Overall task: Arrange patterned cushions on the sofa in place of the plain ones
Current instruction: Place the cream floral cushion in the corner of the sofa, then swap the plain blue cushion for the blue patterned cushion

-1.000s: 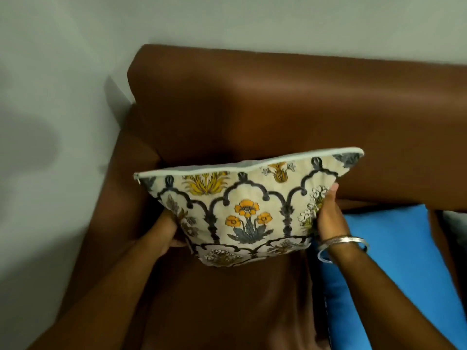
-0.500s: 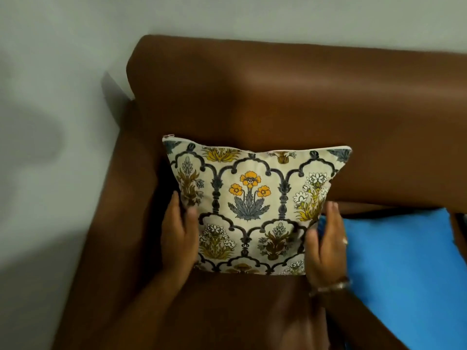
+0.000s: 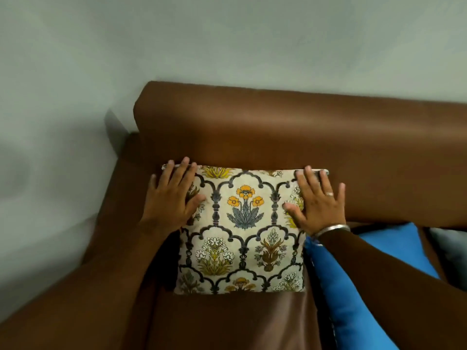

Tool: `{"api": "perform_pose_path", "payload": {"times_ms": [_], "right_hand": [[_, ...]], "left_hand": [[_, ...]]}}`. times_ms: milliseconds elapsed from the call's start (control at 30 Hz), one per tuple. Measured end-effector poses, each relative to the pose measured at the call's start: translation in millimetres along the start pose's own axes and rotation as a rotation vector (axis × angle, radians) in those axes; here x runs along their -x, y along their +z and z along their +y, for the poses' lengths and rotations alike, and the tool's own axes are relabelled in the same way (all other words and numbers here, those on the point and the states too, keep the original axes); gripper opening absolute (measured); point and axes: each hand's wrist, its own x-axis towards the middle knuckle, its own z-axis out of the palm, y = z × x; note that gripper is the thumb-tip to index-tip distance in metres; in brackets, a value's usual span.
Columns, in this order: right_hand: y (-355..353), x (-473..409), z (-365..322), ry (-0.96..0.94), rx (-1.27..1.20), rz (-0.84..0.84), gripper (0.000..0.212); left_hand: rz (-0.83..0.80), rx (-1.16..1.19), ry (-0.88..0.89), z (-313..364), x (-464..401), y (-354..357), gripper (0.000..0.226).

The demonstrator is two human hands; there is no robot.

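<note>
A cream cushion with a floral arch pattern point(image 3: 241, 233) stands on the brown sofa point(image 3: 278, 127), leaning against the backrest in the left corner. My left hand point(image 3: 171, 198) lies flat with spread fingers on the cushion's upper left corner. Flat and spread too, my right hand point(image 3: 318, 200) presses on the upper right corner; it wears a ring and a metal bangle. A plain blue cushion point(image 3: 353, 299) lies on the seat just right of the patterned one, partly under my right forearm.
The sofa's left armrest point(image 3: 111, 223) runs beside the patterned cushion. A pale wall point(image 3: 227, 41) rises behind and left of the sofa. A grey object point(image 3: 449, 248) shows at the far right edge. Bare brown seat point(image 3: 227, 322) lies in front of the cushion.
The cushion went from held up to standing against the backrest. Both hands slid from its lower sides up to its top corners and now lie flat on it.
</note>
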Motion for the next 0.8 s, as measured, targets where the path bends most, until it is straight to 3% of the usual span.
{"api": "perform_pose_path", "payload": {"times_ms": [100,200,300,400,433,500,533,633,733,800], "right_hand": [[-15,8,5,0.129,-0.142,-0.143,0.085],[-36,38,18,0.184,-0.361,-0.111,0.074],[-25,103,68,0.345,-0.523,-0.086,0.068],[8,175,155,0.595,-0.582,-0.172,0.070],[21,194,189,0.695,-0.617,-0.192,0.071],[49,223,249,0.869,-0.724,-0.287,0.078],[63,232,269,0.906,-0.799,-0.347,0.079],[99,250,320,0.845,-1.064,-0.509,0.051],[96,257,343,0.794,-1.340,-0.637,0.024],[68,263,364,0.784,-1.443,-0.725,0.015]], "left_hand": [[-0.073,0.163,-0.177,22,9,-11,0.075],[0.083,0.253,-0.290,75,37,-26,0.071],[0.171,0.371,0.011,154,84,-21,0.062],[-0.044,0.557,0.130,246,126,18,0.041],[-0.174,0.631,0.059,280,133,37,0.044],[-0.468,0.874,-0.272,347,144,76,0.057],[-0.540,1.041,-0.450,373,147,92,0.062],[-0.390,1.302,-0.798,441,141,123,0.069],[-0.318,1.239,-0.879,456,136,114,0.072],[-0.351,1.282,-0.884,448,133,89,0.059]]}}
